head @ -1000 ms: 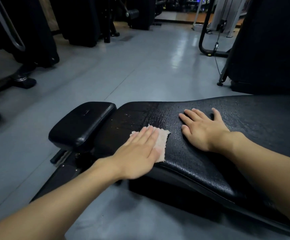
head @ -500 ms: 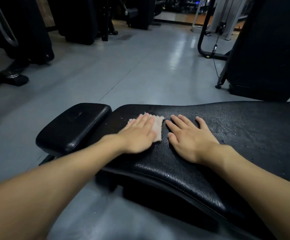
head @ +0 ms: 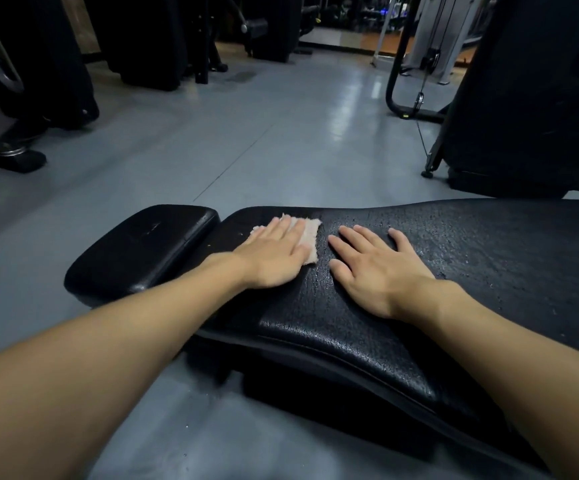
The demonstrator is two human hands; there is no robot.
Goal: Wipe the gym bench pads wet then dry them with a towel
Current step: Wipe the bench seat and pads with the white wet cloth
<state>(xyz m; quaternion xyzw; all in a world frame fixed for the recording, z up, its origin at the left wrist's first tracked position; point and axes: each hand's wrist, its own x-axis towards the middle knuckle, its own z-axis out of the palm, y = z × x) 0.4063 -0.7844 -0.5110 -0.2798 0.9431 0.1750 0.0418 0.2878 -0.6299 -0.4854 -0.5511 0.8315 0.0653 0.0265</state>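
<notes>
Pressing our left hand (head: 274, 256) flat, fingers together, on the pale towel (head: 307, 237) at the long bench pad's (head: 454, 258) far-left end; cloth pokes out past the fingertips. Right hand (head: 374, 271) splayed flat just beside. No readable labels.

grey floor (head: 246, 140) | dark gym machines (head: 142, 39) behind | black cable machine frame (head: 393, 81) right

The left hand (head: 274, 254) hides most of the towel (head: 310, 237); the bench pad (head: 471, 258) is cut off at the right edge.
</notes>
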